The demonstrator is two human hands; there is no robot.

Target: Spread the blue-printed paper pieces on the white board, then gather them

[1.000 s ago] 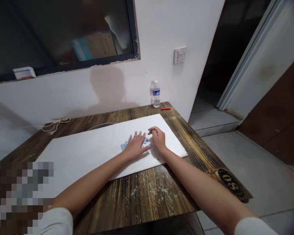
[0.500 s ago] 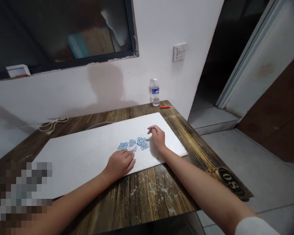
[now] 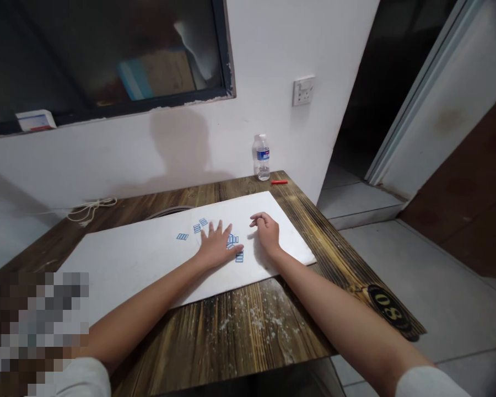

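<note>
Small flat pieces with blue outlines and stripes lie scattered on a white board (image 3: pixel 128 264). My left hand (image 3: pixel 215 243) lies over the middle of them, palm down with its fingers spread, and partly hides some. To its left is a single striped piece (image 3: pixel 182 236); two more pieces (image 3: pixel 197 228) show beyond its fingertips. Beside the thumb, striped pieces (image 3: pixel 240 257) overlap near the board's front. My right hand (image 3: pixel 266 231) rests at the board's right side, fingers curled in, and no object shows in it.
A water bottle (image 3: pixel 263 159) and a red pen-like stick (image 3: pixel 279 182) stand and lie at the table's back right. A white cord (image 3: pixel 91 208) is coiled at the back left. White specks dot the wooden table (image 3: pixel 248 342). A round plate marked 80 (image 3: pixel 391 310) sits at the right edge.
My left hand has moved forward and spread its fingers over the pieces. The pieces, clustered before, are now spread farther apart. My right hand has stayed put.
</note>
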